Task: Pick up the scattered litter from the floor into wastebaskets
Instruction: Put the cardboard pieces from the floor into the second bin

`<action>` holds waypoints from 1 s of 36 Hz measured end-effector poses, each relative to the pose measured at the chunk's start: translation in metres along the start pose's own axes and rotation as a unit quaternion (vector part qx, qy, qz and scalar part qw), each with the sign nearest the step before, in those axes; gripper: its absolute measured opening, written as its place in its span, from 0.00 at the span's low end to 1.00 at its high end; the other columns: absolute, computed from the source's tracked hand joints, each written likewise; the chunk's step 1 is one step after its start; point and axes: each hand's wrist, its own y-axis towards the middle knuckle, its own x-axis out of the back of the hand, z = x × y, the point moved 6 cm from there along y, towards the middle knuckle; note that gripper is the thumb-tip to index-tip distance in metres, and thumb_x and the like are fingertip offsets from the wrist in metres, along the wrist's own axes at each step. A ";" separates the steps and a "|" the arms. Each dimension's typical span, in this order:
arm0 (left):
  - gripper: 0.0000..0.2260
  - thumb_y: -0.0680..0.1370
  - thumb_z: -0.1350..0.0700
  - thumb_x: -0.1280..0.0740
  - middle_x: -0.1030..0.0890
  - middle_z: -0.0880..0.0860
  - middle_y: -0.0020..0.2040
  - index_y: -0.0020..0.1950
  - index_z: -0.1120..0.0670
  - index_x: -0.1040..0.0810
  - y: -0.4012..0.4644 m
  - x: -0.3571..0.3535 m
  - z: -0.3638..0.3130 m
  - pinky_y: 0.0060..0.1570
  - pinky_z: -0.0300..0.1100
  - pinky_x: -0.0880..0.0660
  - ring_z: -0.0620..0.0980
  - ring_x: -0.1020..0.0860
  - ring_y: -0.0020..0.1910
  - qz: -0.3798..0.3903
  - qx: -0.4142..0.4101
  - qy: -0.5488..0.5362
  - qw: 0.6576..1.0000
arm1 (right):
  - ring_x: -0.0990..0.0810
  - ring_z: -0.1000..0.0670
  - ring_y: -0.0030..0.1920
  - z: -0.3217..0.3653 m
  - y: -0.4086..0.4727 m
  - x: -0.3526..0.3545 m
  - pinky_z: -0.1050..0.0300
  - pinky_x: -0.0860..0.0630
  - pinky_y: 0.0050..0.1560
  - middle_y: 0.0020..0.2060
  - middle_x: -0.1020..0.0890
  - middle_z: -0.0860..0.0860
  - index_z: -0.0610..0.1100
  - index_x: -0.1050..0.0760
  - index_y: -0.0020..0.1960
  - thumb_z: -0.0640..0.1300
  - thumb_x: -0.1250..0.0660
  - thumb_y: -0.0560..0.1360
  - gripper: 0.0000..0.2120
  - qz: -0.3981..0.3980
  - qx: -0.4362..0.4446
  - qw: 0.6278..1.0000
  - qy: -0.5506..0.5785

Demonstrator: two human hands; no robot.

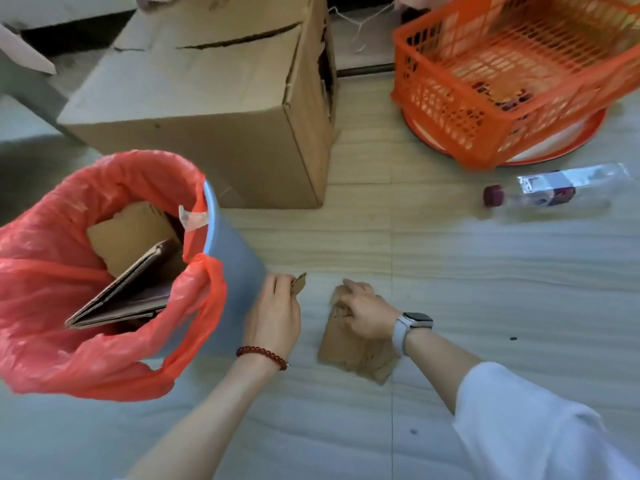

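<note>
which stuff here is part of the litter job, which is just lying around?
In the job:
- wastebasket with red liner
- cardboard scrap pinched in left hand
- torn cardboard pieces on the floor under right hand
- plastic bottle lying on the floor

Just there:
- big cardboard box
- orange crate
</note>
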 end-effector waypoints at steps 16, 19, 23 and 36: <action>0.17 0.68 0.65 0.30 0.21 0.51 0.40 0.54 0.53 0.27 -0.015 0.037 -0.053 0.21 0.38 0.31 0.52 0.21 0.33 -0.074 -0.157 -0.040 0.984 | 0.24 0.47 0.54 -0.010 -0.087 0.075 0.59 0.31 0.48 0.48 0.24 0.52 0.49 0.30 0.57 0.40 0.36 0.76 0.11 -0.302 -0.053 0.925 0.222; 0.18 0.72 0.61 0.41 0.21 0.52 0.44 0.61 0.51 0.31 -0.001 0.076 -0.076 0.24 0.42 0.27 0.54 0.21 0.38 -0.122 -0.201 -0.053 0.971 | 0.28 0.46 0.64 0.012 -0.102 0.126 0.58 0.33 0.59 0.63 0.26 0.46 0.43 0.35 0.69 0.40 0.37 0.77 0.21 -0.372 -0.040 0.902 0.213; 0.24 0.72 0.55 0.50 0.22 0.55 0.49 0.66 0.55 0.30 0.017 0.145 -0.082 0.33 0.47 0.24 0.58 0.21 0.41 -0.195 -0.227 -0.102 0.949 | 0.33 0.48 0.68 0.061 -0.119 0.185 0.63 0.38 0.59 0.71 0.34 0.46 0.43 0.50 0.76 0.38 0.40 0.77 0.31 -0.442 0.019 0.868 0.223; 0.16 0.77 0.57 0.43 0.20 0.56 0.51 0.61 0.56 0.24 0.019 0.261 0.074 0.51 0.50 0.28 0.58 0.24 0.49 -0.337 -0.090 -0.066 0.935 | 0.23 0.54 0.46 0.258 -0.109 0.225 0.65 0.26 0.47 0.48 0.24 0.51 0.49 0.37 0.58 0.37 0.35 0.73 0.17 -0.527 0.223 0.768 0.287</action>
